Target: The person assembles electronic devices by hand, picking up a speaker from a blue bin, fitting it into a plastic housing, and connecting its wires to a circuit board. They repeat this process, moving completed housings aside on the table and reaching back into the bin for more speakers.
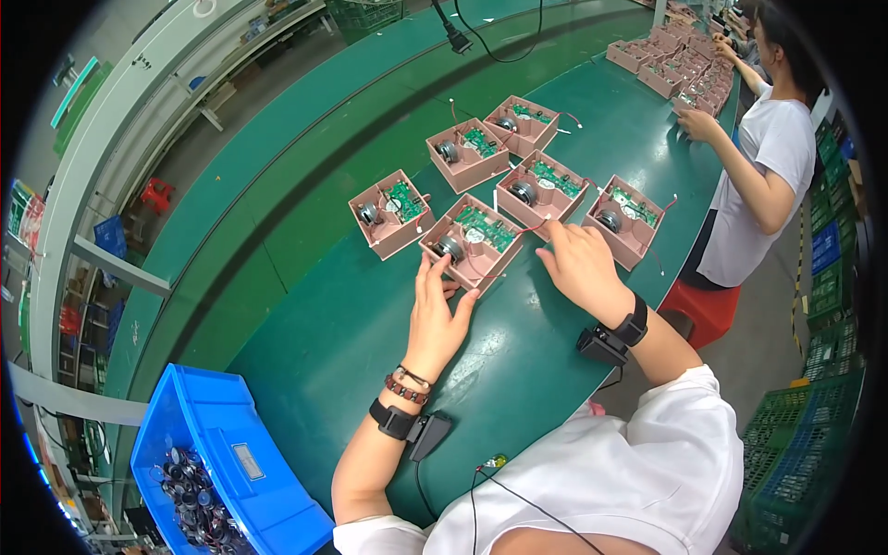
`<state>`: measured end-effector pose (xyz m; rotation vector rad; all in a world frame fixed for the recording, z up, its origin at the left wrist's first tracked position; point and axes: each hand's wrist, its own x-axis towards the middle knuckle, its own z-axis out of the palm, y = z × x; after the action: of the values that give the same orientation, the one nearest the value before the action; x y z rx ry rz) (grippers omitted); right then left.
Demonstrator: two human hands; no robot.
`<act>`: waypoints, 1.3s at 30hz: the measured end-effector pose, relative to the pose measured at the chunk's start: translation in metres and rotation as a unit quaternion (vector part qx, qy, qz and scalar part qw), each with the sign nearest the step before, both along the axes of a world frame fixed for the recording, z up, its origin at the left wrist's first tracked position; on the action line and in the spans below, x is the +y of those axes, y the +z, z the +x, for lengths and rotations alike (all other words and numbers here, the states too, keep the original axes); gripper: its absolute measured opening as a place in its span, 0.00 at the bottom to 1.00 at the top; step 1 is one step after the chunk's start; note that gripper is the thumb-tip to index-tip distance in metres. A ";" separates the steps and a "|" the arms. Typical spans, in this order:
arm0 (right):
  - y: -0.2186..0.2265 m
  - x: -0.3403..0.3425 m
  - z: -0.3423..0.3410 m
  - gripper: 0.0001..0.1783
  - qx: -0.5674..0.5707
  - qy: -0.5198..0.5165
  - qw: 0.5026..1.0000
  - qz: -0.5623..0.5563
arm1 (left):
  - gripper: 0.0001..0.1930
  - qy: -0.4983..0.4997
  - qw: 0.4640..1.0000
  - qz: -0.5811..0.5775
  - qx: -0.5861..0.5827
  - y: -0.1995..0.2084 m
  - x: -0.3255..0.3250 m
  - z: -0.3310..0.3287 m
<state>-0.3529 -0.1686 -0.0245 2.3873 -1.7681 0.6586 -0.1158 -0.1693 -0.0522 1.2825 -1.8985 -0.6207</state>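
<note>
A pink open-topped box (484,277) lies in front of me, with a green circuit board (487,228) and a round dark speaker (450,248) inside. My left hand (437,314) grips its near left corner, fingers along the wall and thumb at the near side. From the box's right side runs a red wire (531,228) with a small white end. My right hand (583,264) pinches that wire near its end, fingertips close together just right of the box. Another pink box (624,248) sits just beyond the right hand, with a similar board and speaker.
Several more pink boxes (396,242) stand around on the green table (319,342). A blue bin (268,462) full of small speakers (199,504) is at lower left. To the right a co-worker in white (768,139) handles stacked pink boxes (661,79). A black plug (456,39) hangs above.
</note>
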 end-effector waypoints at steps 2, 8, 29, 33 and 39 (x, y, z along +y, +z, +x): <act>0.000 -0.002 0.002 0.19 -0.022 -0.008 1.000 0.011 | 0.32 -0.014 1.000 0.007 0.009 -0.001 -0.005 -0.003; 0.013 -0.022 0.006 0.19 0.063 -0.011 0.985 -0.159 | 0.32 -0.014 1.000 0.008 0.003 -0.003 -0.012 -0.009; -0.018 0.046 0.178 0.10 -0.162 0.570 0.777 0.210 | 0.05 0.213 0.841 -0.420 0.266 0.114 -0.007 0.109; -0.076 0.018 0.271 0.10 -0.268 0.545 0.755 0.248 | 0.10 0.226 0.758 -0.547 0.273 0.218 0.017 0.130; -0.074 0.004 0.345 0.04 -0.369 0.475 0.797 -0.055 | 0.09 0.362 0.862 -0.352 -0.051 0.227 0.182 0.196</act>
<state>-0.0083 -0.1646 -0.0980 3.0422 -0.3585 1.9206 0.0804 0.0123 0.1748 1.3749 -1.3324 0.5052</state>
